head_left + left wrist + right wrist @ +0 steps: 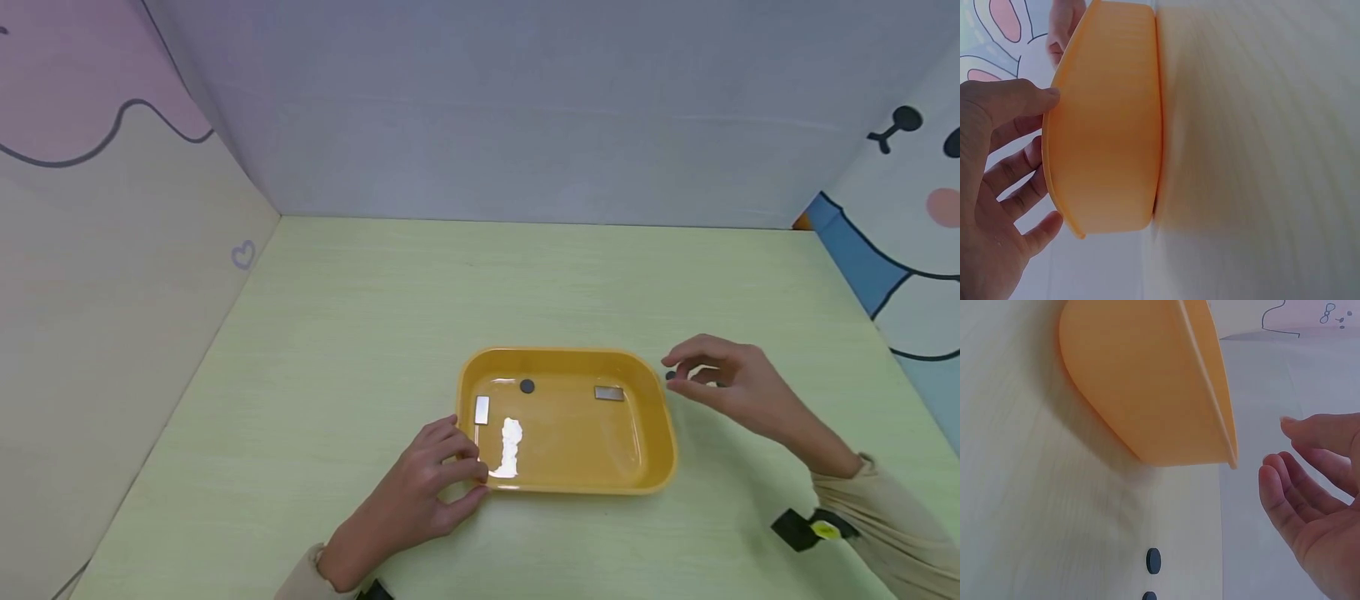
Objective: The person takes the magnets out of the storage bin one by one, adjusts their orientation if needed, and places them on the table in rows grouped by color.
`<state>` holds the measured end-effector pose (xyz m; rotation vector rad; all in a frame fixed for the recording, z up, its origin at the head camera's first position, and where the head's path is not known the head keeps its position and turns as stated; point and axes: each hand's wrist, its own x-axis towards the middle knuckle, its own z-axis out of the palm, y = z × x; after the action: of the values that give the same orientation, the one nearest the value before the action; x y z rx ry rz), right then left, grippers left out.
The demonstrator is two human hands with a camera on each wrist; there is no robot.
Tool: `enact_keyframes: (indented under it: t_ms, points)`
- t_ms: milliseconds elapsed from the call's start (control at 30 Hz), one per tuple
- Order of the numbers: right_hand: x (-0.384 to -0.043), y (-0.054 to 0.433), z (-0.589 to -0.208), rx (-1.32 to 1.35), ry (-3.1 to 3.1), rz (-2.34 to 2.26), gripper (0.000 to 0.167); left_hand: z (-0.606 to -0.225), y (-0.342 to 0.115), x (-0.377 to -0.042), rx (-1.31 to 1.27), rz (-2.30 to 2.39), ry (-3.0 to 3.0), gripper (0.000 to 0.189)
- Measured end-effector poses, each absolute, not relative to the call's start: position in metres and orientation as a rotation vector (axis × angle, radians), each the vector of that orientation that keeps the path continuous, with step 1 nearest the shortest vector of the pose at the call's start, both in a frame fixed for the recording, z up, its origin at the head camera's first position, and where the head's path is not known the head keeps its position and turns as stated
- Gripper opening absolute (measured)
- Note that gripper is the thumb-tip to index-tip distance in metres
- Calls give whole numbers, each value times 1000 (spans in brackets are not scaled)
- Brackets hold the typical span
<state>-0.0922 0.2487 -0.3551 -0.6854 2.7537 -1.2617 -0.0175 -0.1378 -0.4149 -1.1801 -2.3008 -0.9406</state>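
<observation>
A glossy yellow tray sits on the table. My left hand holds its near left corner, the thumb against the rim in the left wrist view. Inside lie a dark round disc and two flat silver rectangular pieces, one piece at the left and the other piece at the right. Past the tray's right side hovers my right hand, thumb and fingers bent and apart with nothing between them. Below it, in the right wrist view, a black disc and a second black disc lie on the table.
A pale green table extends around the tray. Behind it rises a plain grey wall. Panels with cartoon drawings flank the left and right sides. A black strap with a yellow-green piece is at the right sleeve.
</observation>
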Motion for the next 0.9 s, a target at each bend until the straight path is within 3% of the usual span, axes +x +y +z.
enact_keyframes:
  t_ms: [900]
  points:
    - [-105,219,-357,-788,2635,-1277,23,-415,-138,-18,-1183,-960,-2306,11]
